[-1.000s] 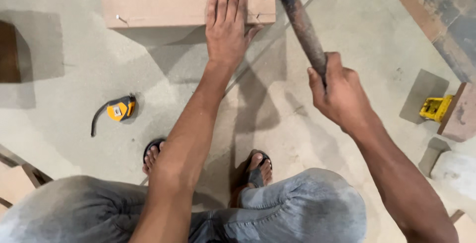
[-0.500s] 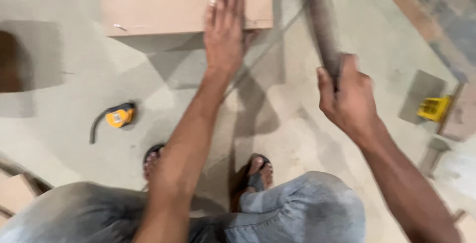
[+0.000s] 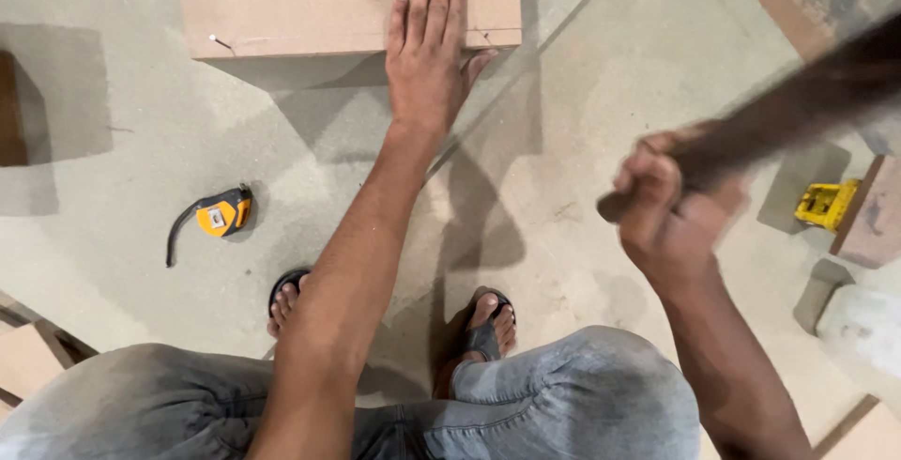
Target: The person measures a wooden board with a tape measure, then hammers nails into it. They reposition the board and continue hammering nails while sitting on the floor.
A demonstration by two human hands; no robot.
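Left hand (image 3: 427, 52) is pressing flat, fingers spread, on the brown board (image 3: 310, 0) lying on the far floor. Right hand (image 3: 668, 211) is clenching a blurred hammer handle (image 3: 798, 108), raised at right. Yellow tape measure (image 3: 218, 216) is lying left.

Left hand (image 3: 429, 42) flat on board (image 3: 310, 0), near its right end. Nail (image 3: 221, 43) at board's left. Tape measure (image 3: 220, 215) on floor (image 3: 563, 169), left of forearm. Right hand (image 3: 668, 207) gripping hammer handle (image 3: 798, 103), right of board.
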